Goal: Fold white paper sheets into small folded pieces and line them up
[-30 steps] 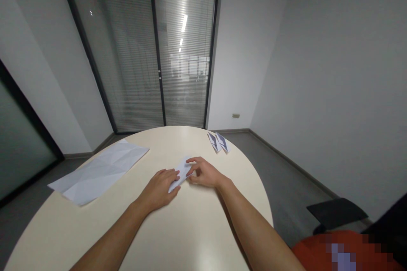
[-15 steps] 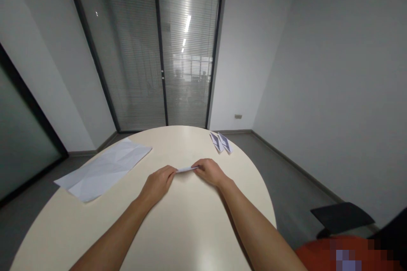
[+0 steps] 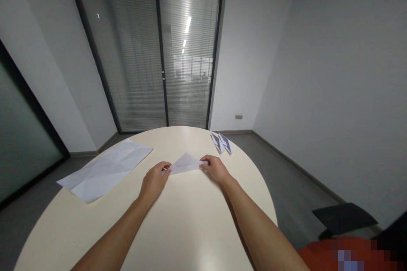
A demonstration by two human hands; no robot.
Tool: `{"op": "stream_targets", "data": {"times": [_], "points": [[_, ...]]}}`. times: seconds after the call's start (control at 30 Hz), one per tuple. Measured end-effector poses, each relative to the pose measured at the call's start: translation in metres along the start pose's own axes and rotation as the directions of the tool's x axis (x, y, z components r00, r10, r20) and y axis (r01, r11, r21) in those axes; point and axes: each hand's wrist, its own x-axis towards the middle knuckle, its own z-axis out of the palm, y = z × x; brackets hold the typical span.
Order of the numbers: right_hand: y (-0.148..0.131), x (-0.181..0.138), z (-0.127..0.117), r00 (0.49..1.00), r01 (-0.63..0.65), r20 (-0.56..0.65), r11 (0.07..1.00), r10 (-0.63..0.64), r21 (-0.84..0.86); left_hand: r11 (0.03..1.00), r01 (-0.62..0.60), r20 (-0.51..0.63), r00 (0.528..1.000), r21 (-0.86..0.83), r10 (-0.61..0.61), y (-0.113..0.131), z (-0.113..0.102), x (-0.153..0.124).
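Note:
A folded piece of white paper (image 3: 186, 163), shaped like a low triangle with a band along its near edge, is stretched between my hands over the middle of the table. My left hand (image 3: 155, 178) pinches its left corner, thumb on the near side. The right corner is pinched by my right hand (image 3: 216, 168), with the fingers curled over it. Whether the paper's underside touches the tabletop I cannot tell.
A large creased white sheet (image 3: 108, 171) lies at the left on the round cream table (image 3: 181, 224). Two small folded papers (image 3: 221, 143) sit near the far right edge. A black chair armrest (image 3: 345, 219) stands beyond the table at the right.
The paper was seen nearly edge-on as a narrow strip; now its triangular face shows, point away from me. My hands have moved slightly apart.

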Motion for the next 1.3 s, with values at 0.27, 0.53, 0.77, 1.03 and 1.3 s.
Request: {"op": "stream_targets", "data": {"times": [0.27, 0.53, 0.77, 1.03, 1.3], "points": [[0.007, 0.002, 0.004, 0.996, -0.079, -0.057, 0.992, 0.074, -0.095, 0.986, 0.163, 0.006, 0.987, 0.040, -0.163, -0.012, 0.003, 0.004], [0.005, 0.002, 0.007, 0.991, -0.125, -0.054, 0.983, 0.119, -0.137, 0.978, 0.130, 0.046, 0.989, 0.162, -0.139, -0.012, 0.003, 0.004], [-0.004, 0.000, 0.005, 0.991, -0.132, -0.044, 0.964, 0.125, -0.232, 0.977, 0.145, 0.026, 0.988, 0.158, -0.151, -0.010, 0.004, 0.002], [-0.013, -0.003, 0.004, 0.993, -0.118, -0.033, 0.934, 0.114, -0.337, 0.964, 0.125, 0.032, 0.990, 0.234, -0.136, -0.006, 0.004, 0.001], [-0.026, -0.006, 0.004, 0.997, -0.043, 0.027, 0.863, 0.066, -0.504, 0.934, 0.040, 0.053, 0.997, 0.356, -0.062, 0.003, 0.003, -0.001]]}}
